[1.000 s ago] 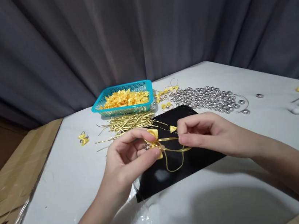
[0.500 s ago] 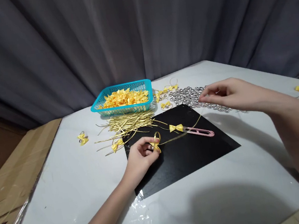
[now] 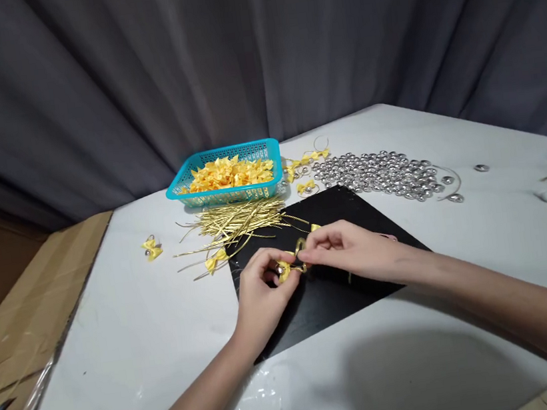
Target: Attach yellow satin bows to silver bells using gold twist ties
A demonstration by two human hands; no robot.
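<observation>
Over the black mat, my left hand pinches a small yellow ribbon bow with a silver bead on it. My right hand meets it from the right, fingertips closed on the looped gold wire that comes from the bow. The two hands are almost touching. Behind my right hand, most of a pink hair clip and the yellow bow near it are hidden.
A blue basket full of yellow bows stands at the back. In front of it lies a pile of gold wires. Silver beads spread to the right. A finished-looking bow lies at left, beside cardboard.
My right hand has come down and left from beside the beads to the bow, drawing the wire's stretched end in with it. My left hand has stayed nearly in place.
</observation>
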